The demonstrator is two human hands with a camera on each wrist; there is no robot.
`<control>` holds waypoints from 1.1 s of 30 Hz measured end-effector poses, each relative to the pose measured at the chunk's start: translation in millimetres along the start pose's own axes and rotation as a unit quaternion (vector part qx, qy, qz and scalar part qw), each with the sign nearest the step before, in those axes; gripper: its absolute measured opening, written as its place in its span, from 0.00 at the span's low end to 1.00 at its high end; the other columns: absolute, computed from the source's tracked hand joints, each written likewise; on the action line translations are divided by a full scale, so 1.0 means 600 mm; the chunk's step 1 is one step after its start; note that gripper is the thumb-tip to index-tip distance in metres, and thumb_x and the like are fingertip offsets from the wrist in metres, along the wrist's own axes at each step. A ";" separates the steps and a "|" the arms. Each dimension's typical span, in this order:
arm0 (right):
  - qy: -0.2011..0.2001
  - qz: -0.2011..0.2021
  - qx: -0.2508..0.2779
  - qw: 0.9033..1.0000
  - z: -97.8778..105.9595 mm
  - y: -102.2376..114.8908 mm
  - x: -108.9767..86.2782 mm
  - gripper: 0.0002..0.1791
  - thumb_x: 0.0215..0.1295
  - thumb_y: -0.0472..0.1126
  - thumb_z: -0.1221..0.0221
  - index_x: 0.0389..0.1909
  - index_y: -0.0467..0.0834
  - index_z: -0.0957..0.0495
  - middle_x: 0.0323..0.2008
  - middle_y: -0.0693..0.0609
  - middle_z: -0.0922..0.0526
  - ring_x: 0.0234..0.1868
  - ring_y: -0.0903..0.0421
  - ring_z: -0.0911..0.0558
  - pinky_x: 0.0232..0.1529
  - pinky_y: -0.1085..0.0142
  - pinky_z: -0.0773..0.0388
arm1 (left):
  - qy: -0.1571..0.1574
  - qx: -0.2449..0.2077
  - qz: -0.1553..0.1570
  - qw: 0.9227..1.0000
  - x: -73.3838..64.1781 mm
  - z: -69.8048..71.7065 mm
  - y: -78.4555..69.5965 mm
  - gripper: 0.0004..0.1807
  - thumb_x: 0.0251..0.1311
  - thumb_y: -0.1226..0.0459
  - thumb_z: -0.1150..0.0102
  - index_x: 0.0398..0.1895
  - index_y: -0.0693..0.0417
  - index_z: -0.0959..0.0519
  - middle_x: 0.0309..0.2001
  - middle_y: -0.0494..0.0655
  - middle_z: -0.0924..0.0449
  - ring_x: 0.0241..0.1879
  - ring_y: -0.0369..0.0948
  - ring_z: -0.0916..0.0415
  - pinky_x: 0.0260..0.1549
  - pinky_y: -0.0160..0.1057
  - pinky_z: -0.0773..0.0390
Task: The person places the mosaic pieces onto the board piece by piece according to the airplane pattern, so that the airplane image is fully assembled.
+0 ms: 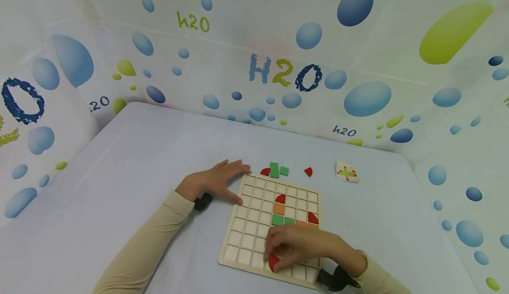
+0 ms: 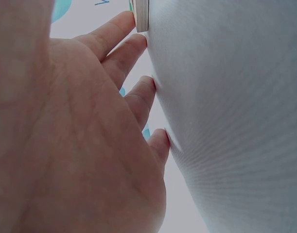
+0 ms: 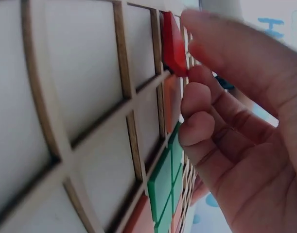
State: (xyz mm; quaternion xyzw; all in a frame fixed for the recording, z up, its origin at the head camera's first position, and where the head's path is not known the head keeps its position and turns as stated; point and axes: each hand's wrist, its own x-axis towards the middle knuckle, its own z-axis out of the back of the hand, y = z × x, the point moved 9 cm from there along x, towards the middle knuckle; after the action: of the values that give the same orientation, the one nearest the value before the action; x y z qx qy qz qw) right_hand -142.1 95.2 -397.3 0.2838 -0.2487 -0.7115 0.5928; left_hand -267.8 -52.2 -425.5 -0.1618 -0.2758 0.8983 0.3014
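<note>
A wooden grid board (image 1: 234, 239) lies on the white cloth. My left hand (image 1: 218, 180) spreads its fingers at the board's upper left edge, thumb and fingertips touching the rim. In the left wrist view, the fingertips of the left hand (image 2: 104, 121) rest on the cloth beside the board edge. My right hand (image 1: 300, 243) is over the near part of the board, pinching a red quarter-circle tile (image 1: 273, 262) between thumb and finger. That red tile (image 3: 173, 43) stands slightly tilted at a cell beside an orange square tile (image 3: 171, 102). Green square tiles (image 3: 160, 187) sit farther along.
Beyond the board lie a green rectangular tile (image 1: 274, 170), a small green square (image 1: 284, 171) and red quarter-circles (image 1: 309, 171). A pattern card (image 1: 347, 172) is at the right. Other tiles sit in the board, including a red quarter-circle (image 1: 280, 199) and an orange square (image 1: 279, 208).
</note>
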 end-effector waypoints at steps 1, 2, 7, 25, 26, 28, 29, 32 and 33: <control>-0.002 0.000 -0.002 1.000 0.000 0.000 0.000 0.07 0.65 0.42 0.36 0.42 0.47 0.17 0.37 0.57 0.23 0.35 0.70 0.29 0.37 0.81 0.27 | 0.000 -0.001 0.001 1.000 0.000 0.001 0.000 0.48 0.49 0.46 0.28 0.71 0.55 0.37 0.74 0.52 0.43 0.76 0.52 0.58 0.73 0.57 0.62; -0.004 -0.002 0.000 1.000 -0.001 0.000 0.000 0.06 0.65 0.41 0.36 0.41 0.47 0.16 0.37 0.57 0.24 0.35 0.71 0.29 0.37 0.81 0.27 | 0.000 -0.002 0.001 1.000 0.000 0.001 0.000 0.49 0.49 0.46 0.28 0.71 0.54 0.37 0.74 0.52 0.43 0.76 0.52 0.58 0.73 0.57 0.62; -0.010 -0.004 0.014 1.000 -0.001 0.003 -0.001 0.04 0.65 0.40 0.36 0.39 0.47 0.16 0.39 0.57 0.26 0.35 0.70 0.28 0.36 0.79 0.25 | 0.000 -0.001 0.001 1.000 0.000 0.000 0.000 0.49 0.49 0.46 0.28 0.71 0.54 0.37 0.74 0.52 0.44 0.76 0.52 0.58 0.73 0.57 0.62; 0.013 0.022 0.006 1.000 -0.008 0.003 0.003 0.05 0.64 0.38 0.36 0.40 0.45 0.14 0.42 0.56 0.20 0.42 0.71 0.26 0.43 0.80 0.26 | -0.001 -0.007 -0.001 1.000 0.000 0.001 0.000 0.48 0.49 0.46 0.27 0.71 0.54 0.37 0.74 0.52 0.44 0.77 0.52 0.58 0.73 0.57 0.63; 0.014 0.023 0.009 1.000 -0.008 0.003 0.002 0.05 0.65 0.38 0.36 0.40 0.45 0.15 0.43 0.56 0.21 0.42 0.71 0.27 0.43 0.80 0.26 | -0.001 -0.007 -0.002 1.000 0.000 0.001 0.000 0.49 0.49 0.46 0.27 0.71 0.54 0.37 0.74 0.52 0.44 0.77 0.52 0.59 0.73 0.57 0.63; 0.011 0.026 0.021 0.999 -0.007 0.001 0.000 0.05 0.66 0.39 0.37 0.41 0.45 0.15 0.43 0.55 0.21 0.41 0.71 0.27 0.41 0.79 0.25 | -0.001 -0.007 -0.003 1.000 0.000 0.001 0.000 0.49 0.49 0.46 0.27 0.71 0.54 0.37 0.74 0.52 0.44 0.77 0.52 0.58 0.73 0.57 0.63; 0.008 0.028 0.026 0.999 -0.005 -0.001 -0.001 0.05 0.67 0.39 0.38 0.41 0.45 0.15 0.43 0.55 0.21 0.40 0.71 0.26 0.40 0.79 0.24 | -0.001 -0.006 -0.004 1.000 0.000 0.001 0.000 0.49 0.49 0.46 0.28 0.71 0.54 0.37 0.74 0.52 0.44 0.77 0.52 0.58 0.73 0.57 0.63; -0.011 0.032 0.044 0.998 0.005 -0.009 -0.003 0.05 0.69 0.39 0.41 0.41 0.46 0.17 0.41 0.55 0.21 0.36 0.71 0.26 0.37 0.77 0.23 | -0.002 -0.006 -0.007 1.000 0.000 0.001 0.000 0.49 0.49 0.46 0.28 0.71 0.55 0.37 0.74 0.52 0.43 0.76 0.52 0.58 0.73 0.58 0.62; -0.018 0.031 0.050 0.998 0.009 -0.013 -0.003 0.05 0.70 0.39 0.41 0.41 0.46 0.17 0.40 0.55 0.20 0.35 0.71 0.26 0.35 0.77 0.22 | -0.002 -0.007 -0.007 1.000 0.000 0.001 -0.001 0.49 0.49 0.46 0.28 0.71 0.55 0.37 0.74 0.52 0.43 0.76 0.52 0.58 0.73 0.58 0.62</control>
State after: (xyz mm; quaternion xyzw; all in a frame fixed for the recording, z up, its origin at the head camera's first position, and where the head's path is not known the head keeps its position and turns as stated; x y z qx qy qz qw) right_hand -150.9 98.6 -398.4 0.2919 -0.3031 -0.6849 0.5948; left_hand -268.0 -52.2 -424.8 -0.1602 -0.2835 0.8944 0.3065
